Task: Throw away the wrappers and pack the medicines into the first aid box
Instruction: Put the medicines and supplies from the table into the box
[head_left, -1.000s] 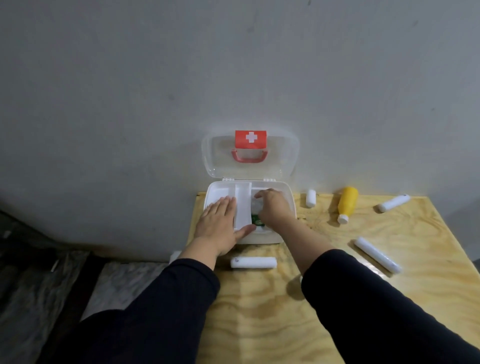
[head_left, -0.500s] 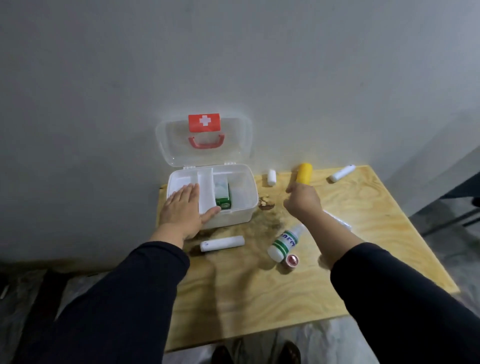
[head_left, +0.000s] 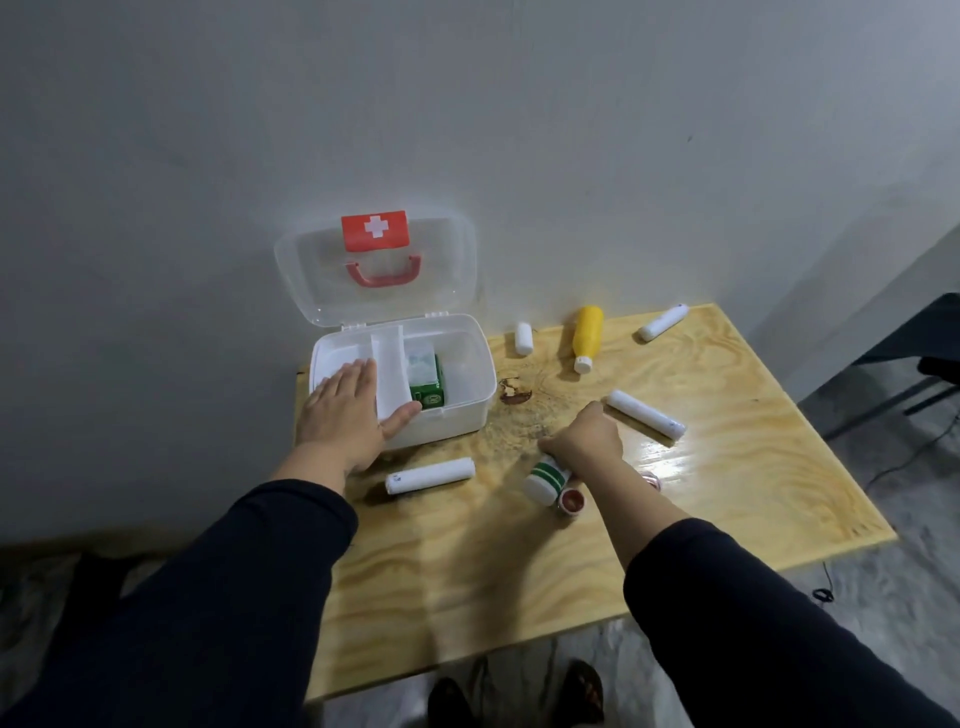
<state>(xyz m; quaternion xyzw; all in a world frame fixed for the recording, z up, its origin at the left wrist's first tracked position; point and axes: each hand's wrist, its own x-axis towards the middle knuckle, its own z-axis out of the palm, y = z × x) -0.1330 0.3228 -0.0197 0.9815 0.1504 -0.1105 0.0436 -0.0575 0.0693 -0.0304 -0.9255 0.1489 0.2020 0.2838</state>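
White green-banded bottle (head_left: 545, 475) now under right hand (head_left: 584, 439)

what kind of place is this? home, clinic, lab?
Probably a bare workroom or makeshift recording setup, not a clinic: a raw plywood table pushed against a blank grey wall, dark furniture legs and a loose cable on the floor at right. Only the first aid box looks medical.

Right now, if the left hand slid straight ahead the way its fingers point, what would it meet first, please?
The left hand lies flat on the first aid box's front-left rim, fingers pointing toward the wall. Going straight on, it would probably cross the bare left compartment and meet the box's back wall below the open lid; depth is uncertain.
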